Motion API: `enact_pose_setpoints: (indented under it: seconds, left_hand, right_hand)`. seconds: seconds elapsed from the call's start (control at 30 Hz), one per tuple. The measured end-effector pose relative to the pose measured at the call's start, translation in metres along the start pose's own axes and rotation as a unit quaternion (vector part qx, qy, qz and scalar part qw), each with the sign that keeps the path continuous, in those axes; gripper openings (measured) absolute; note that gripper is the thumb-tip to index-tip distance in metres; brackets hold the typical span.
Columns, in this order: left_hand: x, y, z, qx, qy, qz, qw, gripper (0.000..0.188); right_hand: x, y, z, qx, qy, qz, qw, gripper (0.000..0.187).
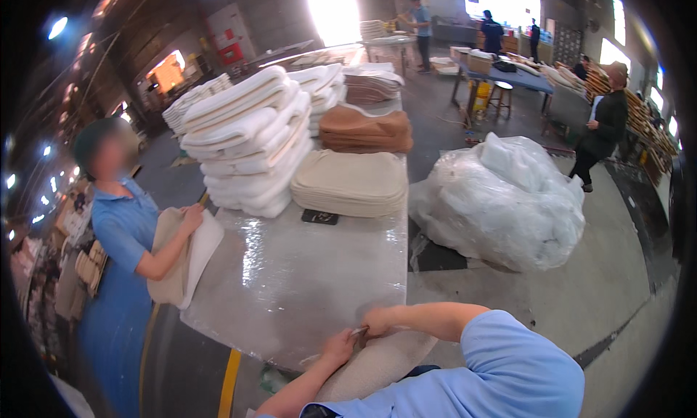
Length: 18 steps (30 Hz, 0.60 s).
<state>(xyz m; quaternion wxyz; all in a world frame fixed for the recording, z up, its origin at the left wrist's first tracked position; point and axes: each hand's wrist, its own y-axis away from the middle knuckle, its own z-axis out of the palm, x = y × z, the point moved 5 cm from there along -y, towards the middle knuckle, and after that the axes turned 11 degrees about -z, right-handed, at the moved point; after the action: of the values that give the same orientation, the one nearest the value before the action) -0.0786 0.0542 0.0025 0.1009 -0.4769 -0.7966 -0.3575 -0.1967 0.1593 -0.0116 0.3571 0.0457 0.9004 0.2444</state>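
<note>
Close to my body, a light beige fabric piece, looking like a padded cushion cover, hangs at the near edge of the table. My left hand grips its upper edge with bent fingers. Right beside it, my right hand is closed on the same edge, the two hands almost touching. Something small and pale shows between the fingers, too blurred to name. Beyond my hands stretches the plastic-covered table. Toward its far part sit a stack of beige covers, a stack of brown covers and a tall pile of white pads.
A small black flat object lies before the beige stack. At the table's left, a co-worker holds a beige cover with a white pad. A big clear plastic bag bundle rests on the floor at right. Other people stand farther back.
</note>
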Motion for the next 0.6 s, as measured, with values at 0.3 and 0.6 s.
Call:
enact_pose_setpoints:
  seconds: [0.3,0.6]
  left_hand:
    - [-0.030,-0.005,0.009,0.079,-0.049,-0.116,0.989,0.038]
    - [-0.039,-0.023,0.024,0.163,-0.032,-0.066,0.984,0.029]
  right_hand:
    - [0.004,-0.008,0.014,0.161,-0.005,0.041,0.986,0.032]
    - [0.017,-0.015,0.022,0.228,-0.001,0.033,0.973,0.026]
